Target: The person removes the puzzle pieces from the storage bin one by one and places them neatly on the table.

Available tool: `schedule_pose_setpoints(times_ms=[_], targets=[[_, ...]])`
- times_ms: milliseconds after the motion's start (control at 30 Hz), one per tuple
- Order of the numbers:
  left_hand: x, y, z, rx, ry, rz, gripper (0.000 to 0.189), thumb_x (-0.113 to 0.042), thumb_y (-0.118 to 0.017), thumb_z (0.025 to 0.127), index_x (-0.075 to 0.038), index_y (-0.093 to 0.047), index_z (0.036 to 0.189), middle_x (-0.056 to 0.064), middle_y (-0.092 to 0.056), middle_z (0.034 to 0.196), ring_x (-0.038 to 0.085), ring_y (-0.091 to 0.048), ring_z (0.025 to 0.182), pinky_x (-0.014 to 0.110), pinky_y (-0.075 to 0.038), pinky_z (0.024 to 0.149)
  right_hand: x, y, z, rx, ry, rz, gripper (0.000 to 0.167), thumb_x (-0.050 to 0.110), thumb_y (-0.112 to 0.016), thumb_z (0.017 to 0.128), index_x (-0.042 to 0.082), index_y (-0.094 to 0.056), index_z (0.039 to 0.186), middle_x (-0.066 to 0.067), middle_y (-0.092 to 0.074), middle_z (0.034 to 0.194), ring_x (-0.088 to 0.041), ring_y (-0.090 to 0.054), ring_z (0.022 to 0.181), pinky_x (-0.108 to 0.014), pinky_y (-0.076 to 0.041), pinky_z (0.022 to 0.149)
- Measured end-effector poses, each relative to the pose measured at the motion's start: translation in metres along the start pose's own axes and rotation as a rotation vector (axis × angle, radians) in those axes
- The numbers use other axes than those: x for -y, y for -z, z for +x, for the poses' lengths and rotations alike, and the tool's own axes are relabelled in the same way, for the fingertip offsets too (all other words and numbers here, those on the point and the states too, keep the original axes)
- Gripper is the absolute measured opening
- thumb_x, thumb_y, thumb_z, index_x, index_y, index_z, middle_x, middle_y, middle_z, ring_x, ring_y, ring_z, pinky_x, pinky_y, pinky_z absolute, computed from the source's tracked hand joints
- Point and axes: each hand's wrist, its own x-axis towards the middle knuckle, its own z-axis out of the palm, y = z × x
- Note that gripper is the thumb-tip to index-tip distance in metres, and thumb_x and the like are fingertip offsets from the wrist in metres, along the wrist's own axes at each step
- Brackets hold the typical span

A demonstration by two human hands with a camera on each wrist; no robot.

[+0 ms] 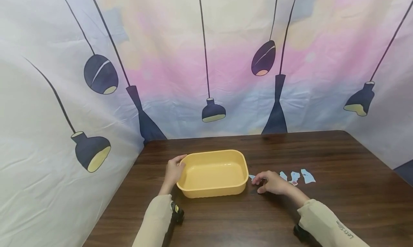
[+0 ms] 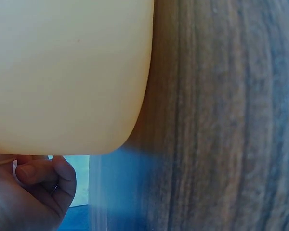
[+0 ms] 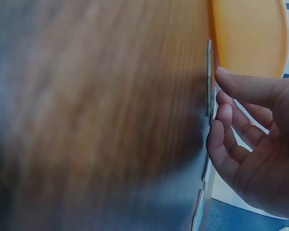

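A yellow plastic basin (image 1: 213, 192) sits on the table, and my left hand (image 1: 173, 172) grips its left rim. In the left wrist view the basin's outer wall (image 2: 67, 82) covers much of the frame, with the left hand's (image 2: 38, 192) curled fingers at its edge. Just right of the basin, my right hand (image 1: 272, 183) hovers low with bent fingers, thumb apart from them. Its fingertips are close to a light blue flat piece (image 1: 251, 176); whether they touch it is unclear. The right wrist view shows a thin piece edge-on (image 3: 209, 77) beside the fingertips.
Farther right lie more irregular light blue pieces: a small one (image 1: 283, 175), one with a reddish mark (image 1: 295, 177) and a larger one (image 1: 308, 176). The dark wooden table (image 1: 226, 222) ends at a cloth backdrop (image 1: 180, 110) printed with hanging lamps.
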Motion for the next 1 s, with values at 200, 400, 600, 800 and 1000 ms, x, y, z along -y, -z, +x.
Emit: schedule_pose_setpoints(times_ms=[200,400,600,800,1000], targets=[[-0.001,0.000,0.001,-0.007,0.002,0.007,0.037,0.000,-0.052,0.091,-0.001,-0.064,0.125,0.025,-0.066,0.120,0.029,-0.070,0.095,0.026,-0.055,0.065,0.004,-0.001,-0.001,0.025,-0.044,0.007,0.023,-0.003,-0.077,0.071,0.005,-0.069,0.091,-0.005,-0.067,0.093,-0.015,-0.053,0.080,-0.029,-0.044,0.069],[-0.002,0.000,0.000,-0.009,0.005,0.007,0.036,0.000,-0.053,0.091,0.000,-0.065,0.125,0.025,-0.066,0.121,0.029,-0.070,0.097,0.026,-0.055,0.067,0.003,-0.001,-0.002,0.037,-0.037,-0.016,0.019,0.001,-0.078,0.072,0.007,-0.068,0.086,-0.001,-0.064,0.087,-0.015,-0.052,0.081,-0.029,-0.041,0.073],[-0.001,-0.001,0.001,-0.012,-0.002,0.009,0.036,0.000,-0.053,0.091,-0.001,-0.065,0.124,0.025,-0.066,0.122,0.031,-0.069,0.099,0.026,-0.055,0.068,0.000,0.000,-0.003,0.039,0.014,-0.053,0.013,0.011,-0.078,0.077,0.009,-0.068,0.085,0.003,-0.062,0.083,-0.008,-0.052,0.079,-0.024,-0.042,0.071],[0.000,0.000,-0.001,-0.008,-0.008,0.007,0.036,0.000,-0.053,0.091,0.001,-0.064,0.125,0.026,-0.065,0.123,0.035,-0.069,0.102,0.028,-0.056,0.068,-0.002,0.000,-0.003,0.018,0.081,-0.130,0.006,0.015,-0.068,0.088,0.011,-0.070,0.085,0.006,-0.064,0.080,0.000,-0.049,0.069,-0.021,-0.042,0.064],[0.002,0.001,-0.001,-0.003,-0.008,0.015,0.036,0.000,-0.053,0.091,0.001,-0.064,0.125,0.025,-0.064,0.125,0.036,-0.067,0.106,0.031,-0.056,0.072,-0.007,0.003,-0.008,-0.005,0.076,-0.157,0.011,0.013,-0.063,0.091,0.011,-0.071,0.083,0.006,-0.063,0.078,0.000,-0.048,0.063,-0.020,-0.043,0.061]])
